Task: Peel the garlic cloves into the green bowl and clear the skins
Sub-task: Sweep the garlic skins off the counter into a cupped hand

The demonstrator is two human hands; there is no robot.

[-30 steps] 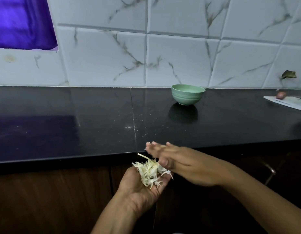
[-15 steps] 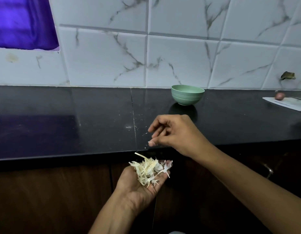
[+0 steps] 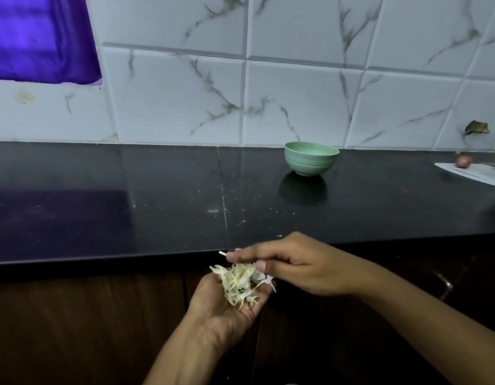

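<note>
The skins (image 3: pixel 240 284) sit heaped in the cupped, relaxed left hand (image 3: pixel 226 309), just below the front edge of the counter (image 3: pixel 101 218). The right hand (image 3: pixel 290 268) pinches a scrap over the pile, and the green bowl (image 3: pixel 311 158) sits near the back edge. Stuff's papery, feather-light and flyaway, so I'd cradle it from underneath, not squeeze.

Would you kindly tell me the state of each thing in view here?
Left hand: palm up, cupped.
Garlic skins: heaped in that palm.
Right hand: fingers curled above the heap.
Green bowl: upright, contents hidden by its rim.
Counter: flecked with small scraps.
</note>
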